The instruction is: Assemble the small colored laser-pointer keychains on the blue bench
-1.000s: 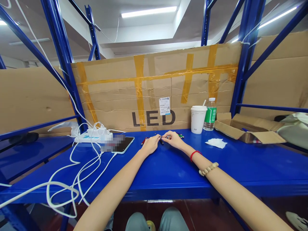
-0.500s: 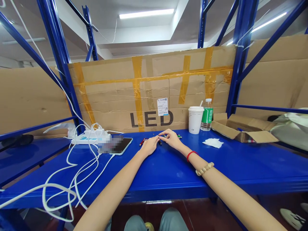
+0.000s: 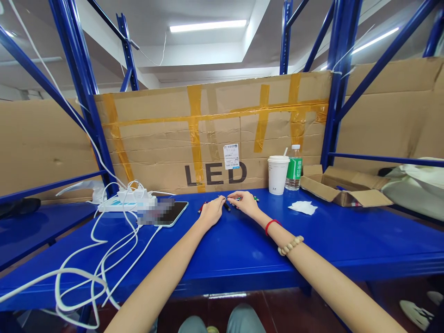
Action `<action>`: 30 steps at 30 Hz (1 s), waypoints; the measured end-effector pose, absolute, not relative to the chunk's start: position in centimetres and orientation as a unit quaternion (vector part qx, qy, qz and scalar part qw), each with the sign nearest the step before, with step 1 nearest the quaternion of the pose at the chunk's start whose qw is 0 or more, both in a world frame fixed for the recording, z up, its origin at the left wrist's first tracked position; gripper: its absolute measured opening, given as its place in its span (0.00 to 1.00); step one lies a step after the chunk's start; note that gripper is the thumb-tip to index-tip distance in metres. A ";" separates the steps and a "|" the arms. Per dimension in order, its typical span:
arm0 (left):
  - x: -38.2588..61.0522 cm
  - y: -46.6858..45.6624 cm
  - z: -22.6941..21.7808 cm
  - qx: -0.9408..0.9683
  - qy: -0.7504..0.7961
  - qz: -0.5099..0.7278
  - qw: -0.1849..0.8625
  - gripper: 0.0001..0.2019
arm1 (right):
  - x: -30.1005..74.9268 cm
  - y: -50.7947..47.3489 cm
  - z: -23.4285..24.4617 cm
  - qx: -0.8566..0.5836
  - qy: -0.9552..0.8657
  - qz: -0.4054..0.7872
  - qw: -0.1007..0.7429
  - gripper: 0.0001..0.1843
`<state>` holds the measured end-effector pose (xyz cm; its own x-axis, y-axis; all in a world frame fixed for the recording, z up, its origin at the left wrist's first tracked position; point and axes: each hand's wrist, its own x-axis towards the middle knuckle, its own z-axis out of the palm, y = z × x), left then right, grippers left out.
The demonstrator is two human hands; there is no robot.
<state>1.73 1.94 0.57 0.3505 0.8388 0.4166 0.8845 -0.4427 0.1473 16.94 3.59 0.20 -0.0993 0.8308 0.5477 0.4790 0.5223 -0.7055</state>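
Both my arms reach forward over the blue shelf top (image 3: 243,249). My left hand (image 3: 212,212) and my right hand (image 3: 243,202) meet near the back of the surface, fingers curled and pinched on a small thin dark pen-like part (image 3: 226,205) held between them. Several small pens or pen parts (image 3: 255,199), red, green and dark, lie scattered on the blue surface just around and behind the hands. A red band and a bead bracelet (image 3: 290,244) sit on my right wrist.
A taped cardboard wall marked LED (image 3: 215,134) closes the back. A white paper cup (image 3: 277,174) and a green-labelled bottle (image 3: 294,173) stand right of the hands, then a tissue (image 3: 302,207) and an open cardboard box (image 3: 343,189). Left lie a phone (image 3: 169,213), power strip (image 3: 121,201) and white cables (image 3: 104,259).
The hands stay together at the same spot, working the small part with slight finger shifts. The camera has drifted a little, so the whole scene sits slightly lower left.
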 end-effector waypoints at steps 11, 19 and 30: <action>1.8 1.9 0.7 -0.814 -0.530 -0.232 0.043 0.14 | 16.7 3.9 0.0 -0.414 -0.702 0.259 0.518 0.11; 1.9 1.6 0.9 -0.814 -0.532 -0.231 0.031 0.14 | 16.6 5.0 -0.9 -0.403 -0.695 0.261 0.535 0.16; 1.8 1.7 0.9 -0.822 -0.521 -0.229 0.029 0.15 | 16.6 4.9 -0.9 -0.389 -0.716 0.240 0.528 0.14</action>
